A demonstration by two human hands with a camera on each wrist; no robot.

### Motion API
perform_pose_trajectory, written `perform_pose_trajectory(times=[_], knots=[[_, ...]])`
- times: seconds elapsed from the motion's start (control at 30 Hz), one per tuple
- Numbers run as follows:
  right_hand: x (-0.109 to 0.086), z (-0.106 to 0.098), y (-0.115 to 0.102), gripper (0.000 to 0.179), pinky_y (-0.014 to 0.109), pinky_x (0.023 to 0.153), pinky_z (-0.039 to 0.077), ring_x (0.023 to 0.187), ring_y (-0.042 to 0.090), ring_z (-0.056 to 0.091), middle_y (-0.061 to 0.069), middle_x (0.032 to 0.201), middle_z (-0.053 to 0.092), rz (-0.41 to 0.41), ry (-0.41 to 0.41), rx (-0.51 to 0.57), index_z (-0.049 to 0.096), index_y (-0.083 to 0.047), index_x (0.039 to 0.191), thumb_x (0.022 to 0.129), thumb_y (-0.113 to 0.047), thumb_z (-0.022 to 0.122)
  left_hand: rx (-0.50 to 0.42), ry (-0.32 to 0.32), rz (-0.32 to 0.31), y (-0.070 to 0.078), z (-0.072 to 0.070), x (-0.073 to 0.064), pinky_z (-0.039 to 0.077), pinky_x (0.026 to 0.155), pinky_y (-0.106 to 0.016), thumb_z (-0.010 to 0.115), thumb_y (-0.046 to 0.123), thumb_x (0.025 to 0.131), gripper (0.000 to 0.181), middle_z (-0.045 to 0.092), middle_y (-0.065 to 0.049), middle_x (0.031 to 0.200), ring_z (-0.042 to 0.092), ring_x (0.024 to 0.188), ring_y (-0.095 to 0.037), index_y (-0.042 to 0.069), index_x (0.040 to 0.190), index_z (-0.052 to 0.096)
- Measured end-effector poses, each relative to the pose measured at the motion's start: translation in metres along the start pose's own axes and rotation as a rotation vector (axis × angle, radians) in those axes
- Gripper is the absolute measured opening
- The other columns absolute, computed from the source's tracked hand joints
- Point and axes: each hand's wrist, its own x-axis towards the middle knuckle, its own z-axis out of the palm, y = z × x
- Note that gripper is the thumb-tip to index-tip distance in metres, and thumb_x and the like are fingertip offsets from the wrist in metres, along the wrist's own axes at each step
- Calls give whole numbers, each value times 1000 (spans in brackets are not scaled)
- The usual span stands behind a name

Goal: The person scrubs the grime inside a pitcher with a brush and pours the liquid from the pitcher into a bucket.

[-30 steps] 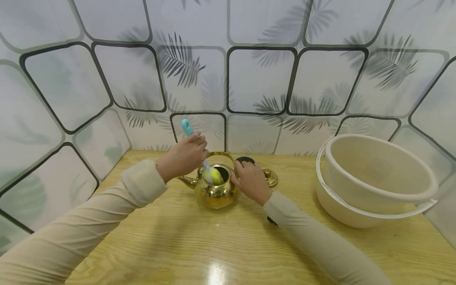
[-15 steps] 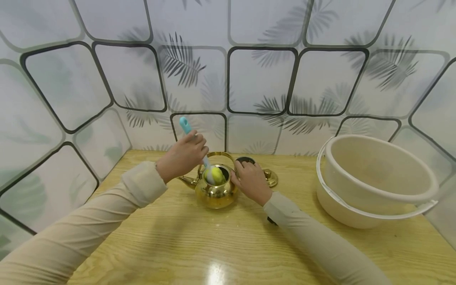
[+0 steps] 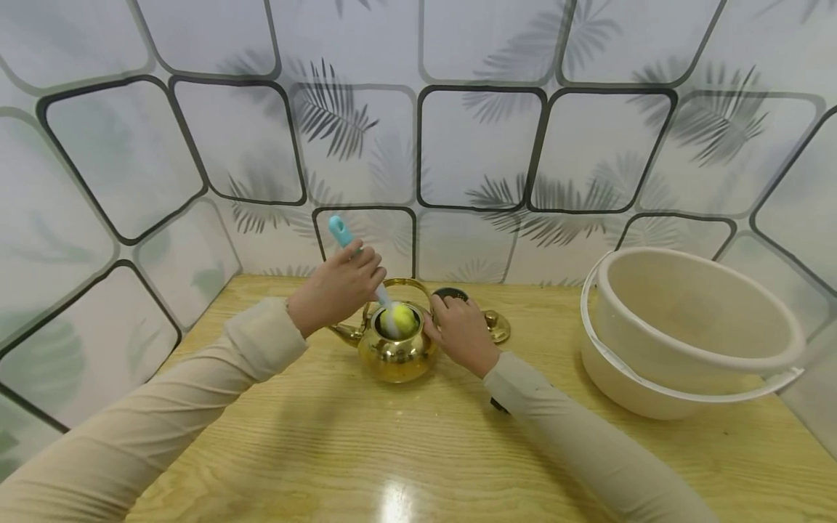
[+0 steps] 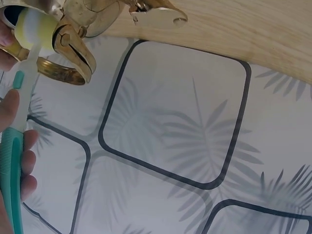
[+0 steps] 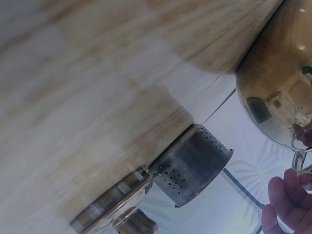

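A gold teapot [image 3: 395, 361] stands uncovered on the wooden table, its spout pointing left and its hoop handle raised. My left hand [image 3: 341, 282] grips the teal handle of a sponge brush [image 4: 11, 161], which tilts down to the right. The brush's yellow-and-white sponge head [image 3: 399, 320] sits in the teapot's mouth; its lower part is hidden inside. On the teapot's right side, my right hand [image 3: 463, 330] holds the base of the hoop handle beside the rim. Those fingertips [image 5: 279, 192] show curled in the right wrist view.
Just behind my right hand stands a perforated metal strainer [image 5: 187, 168]. The gold lid [image 3: 499, 328] with its knob lies to the right of that hand. A large cream bucket [image 3: 621, 381] with a white handle occupies the table's right side. Patterned wall covering [image 3: 480, 149] rises behind.
The sponge head has shifted slightly right and up in the teapot's mouth, while the brush's top end has tipped a little left. My right hand and the teapot look unmoved.
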Motion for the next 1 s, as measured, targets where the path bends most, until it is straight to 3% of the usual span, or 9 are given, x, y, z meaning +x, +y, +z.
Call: perform_pose_trajectory(times=[0.6,1.0], knots=[[0,-1,-1,17,30,49,35,51,18,52,3,63,56,1,-5,-5,55,-9,87,90,-25,59,-52,48,17,3,-2,-3,32,92,-37,54,60,85,48,62,-1,91,48,86,-19,12,91,59],[1,0,0,16,28,49,31,50,17,50,2,62,55,7,-9,7,55,-9,87,90,-24,59,-204,-6,74,-6,-5,-8,34,95,-38,60,56,82,47,66,-1,102,52,95,-18,15,103,63]])
